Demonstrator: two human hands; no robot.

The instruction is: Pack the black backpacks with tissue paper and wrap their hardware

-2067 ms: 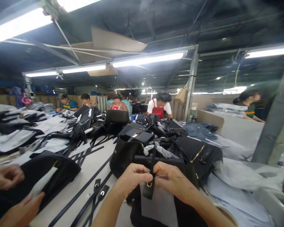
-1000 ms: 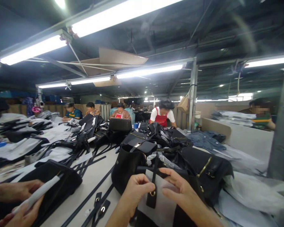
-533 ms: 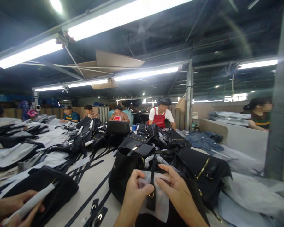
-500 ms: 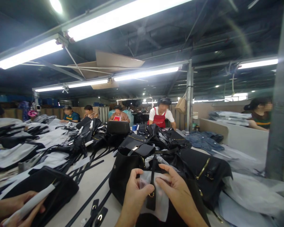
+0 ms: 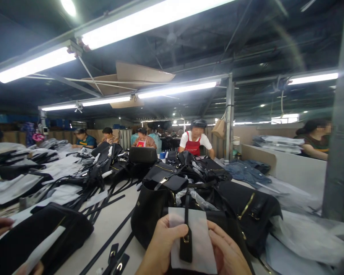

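Note:
My left hand (image 5: 166, 241) is closed on a black strap tab (image 5: 185, 248) with a gold ring-like fitting, its thumb pressing just above the fitting. Behind the strap lies a sheet of white paper (image 5: 199, 233), flat and upright, its left edge also within my left hand's grasp. At the sheet's right edge my right hand (image 5: 227, 244) has its fingers curled, some of them behind the paper. A black bag (image 5: 149, 214) stands right in front of my hands, and the strap runs up toward it.
Another black bag (image 5: 255, 208) with a gold zip lies to the right, beside clear plastic wrapping (image 5: 309, 233). Loose black straps (image 5: 111, 233) cross the table at left. A co-worker's hand (image 5: 0, 229) is near a black bag (image 5: 68, 225). Several people sit or stand beyond.
My right hand has moved from the front of the paper to its right edge, and the paper now lies flatter behind the strap. The co-worker's hands at left have moved apart.

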